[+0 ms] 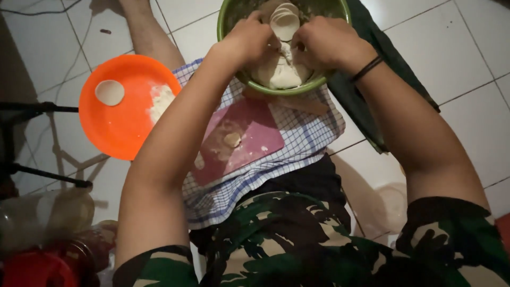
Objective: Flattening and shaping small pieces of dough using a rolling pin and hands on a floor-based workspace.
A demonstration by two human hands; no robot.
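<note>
Hands are working together over the green bowl (pixel 319 82), but going from the left: an orange plate (pixel 114 127) is sitting on the tiled floor within easy reach, carrying one flat dough disc (pixel 109 92) and a heap of flour (pixel 161 101). A floured pink board (pixel 249 138) is lying on the checked cloth (pixel 308 133), close to the lap. The left hand (pixel 249 40) and right hand (pixel 326 42) are both pinching the dough lump (pixel 284 72) inside the bowl, beneath stacked discs (pixel 285 21).

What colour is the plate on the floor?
Orange plate, seen clearly in the head view.
</note>
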